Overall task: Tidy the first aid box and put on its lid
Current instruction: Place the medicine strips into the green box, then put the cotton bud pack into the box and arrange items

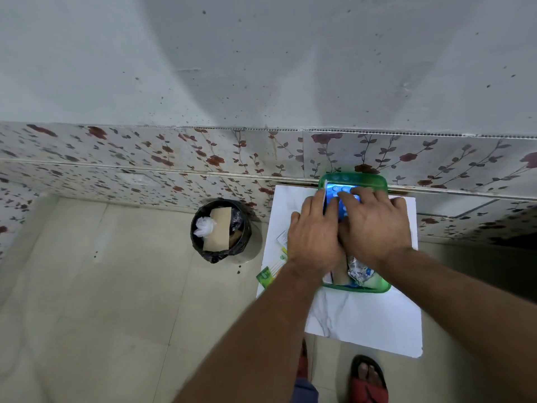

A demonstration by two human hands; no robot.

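A green translucent first aid box (pixel 374 181) stands on a small white table (pixel 363 321) against the tiled wall. Both hands are inside it. My left hand (pixel 313 237) and my right hand (pixel 374 225) press on a blue blister strip of pills (pixel 337 193) that stands at the box's far end. A crumpled silver foil pack (pixel 359 270) and a brown item (pixel 340 274) lie at the near end of the box. The lid is not visible.
Green and white medicine packets (pixel 273 269) lie on the table's left edge. A round bin (pixel 220 231) lined with a black bag, holding cardboard and crumpled paper, stands on the floor to the left. My sandalled foot (pixel 369 379) is below the table.
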